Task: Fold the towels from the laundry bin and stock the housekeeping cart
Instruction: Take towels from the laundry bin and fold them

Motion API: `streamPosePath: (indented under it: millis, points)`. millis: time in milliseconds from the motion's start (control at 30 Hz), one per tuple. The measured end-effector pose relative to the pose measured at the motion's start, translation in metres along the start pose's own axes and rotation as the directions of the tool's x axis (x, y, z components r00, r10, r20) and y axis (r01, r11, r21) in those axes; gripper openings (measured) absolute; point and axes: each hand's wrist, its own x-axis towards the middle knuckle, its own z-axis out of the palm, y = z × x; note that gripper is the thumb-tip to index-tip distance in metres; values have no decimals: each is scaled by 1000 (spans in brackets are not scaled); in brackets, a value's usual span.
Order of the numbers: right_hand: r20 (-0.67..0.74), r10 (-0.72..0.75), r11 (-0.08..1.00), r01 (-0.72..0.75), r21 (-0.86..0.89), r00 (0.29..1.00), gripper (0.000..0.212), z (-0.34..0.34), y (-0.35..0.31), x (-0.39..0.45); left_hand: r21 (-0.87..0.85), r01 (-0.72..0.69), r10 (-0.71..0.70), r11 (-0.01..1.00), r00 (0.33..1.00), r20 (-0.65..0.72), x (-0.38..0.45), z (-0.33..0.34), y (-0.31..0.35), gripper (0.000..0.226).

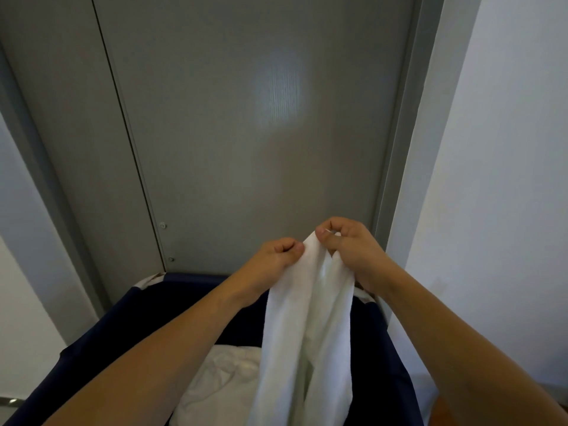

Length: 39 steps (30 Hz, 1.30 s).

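A white towel hangs in long folds above a dark navy laundry bin. My left hand pinches the towel's top edge between thumb and curled fingers. My right hand pinches the same top edge just to the right, so the two hands nearly touch. The towel's lower end drops out of view at the frame's bottom. More white linen lies crumpled inside the bin.
A grey door stands directly behind the bin, with a grey frame on both sides. A white wall runs along the right. A metal fitting shows at the lower left edge.
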Motion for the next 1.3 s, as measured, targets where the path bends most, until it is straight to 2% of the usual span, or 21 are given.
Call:
streamPosePath:
  millis: [100,167,233,400,500,567,667,733,800,867,967,1067,1200,1300]
  points:
    - [-148,48,997,-39,61,988,28,-15,-6,2,24,63,-63,998,998,14,-10,-6,-27,28]
    - [-201,70,995,-54,86,977,28,-27,-6,4,43,100,-98,994,994,-46,-14,-15,-40,30]
    - [-204,68,997,-63,33,977,30,-33,-3,7,65,112,-103,992,985,-136,-14,-26,-43,31]
    - [-95,117,973,-133,-190,989,29,-37,10,8,149,24,14,989,968,-249,-7,-38,-18,33]
    - [19,130,937,-117,-329,991,19,-28,18,1,193,-35,84,981,963,-255,-1,-41,-3,29]
    - [66,65,946,-41,-321,996,16,-15,19,-3,220,-61,110,974,969,-221,2,-35,5,27]
    - [166,7,959,41,-281,986,33,5,16,-4,240,-96,127,966,985,-116,3,-18,17,25]
    - [188,1,964,49,-261,982,22,14,17,-4,226,-106,125,968,990,-72,3,-8,20,25]
    - [139,-16,964,53,-260,990,13,17,16,-5,205,-105,123,973,990,-75,2,-5,21,25]
    - [94,-16,965,40,-258,995,24,16,16,-6,184,-90,106,979,991,-78,1,-6,19,26]
    - [65,20,990,-11,-142,998,25,13,17,-7,149,-45,52,988,998,-39,-2,-7,11,28]
    - [-25,23,999,-24,-47,999,24,5,10,-5,85,8,-6,996,1000,-22,-8,-7,-2,38]
    - [-222,62,997,-51,54,973,31,-24,-1,0,103,96,-88,990,993,-79,-20,-23,-34,36]
    - [-219,104,994,-99,36,970,31,-40,-1,2,136,156,-134,978,978,-162,-28,-35,-50,40]
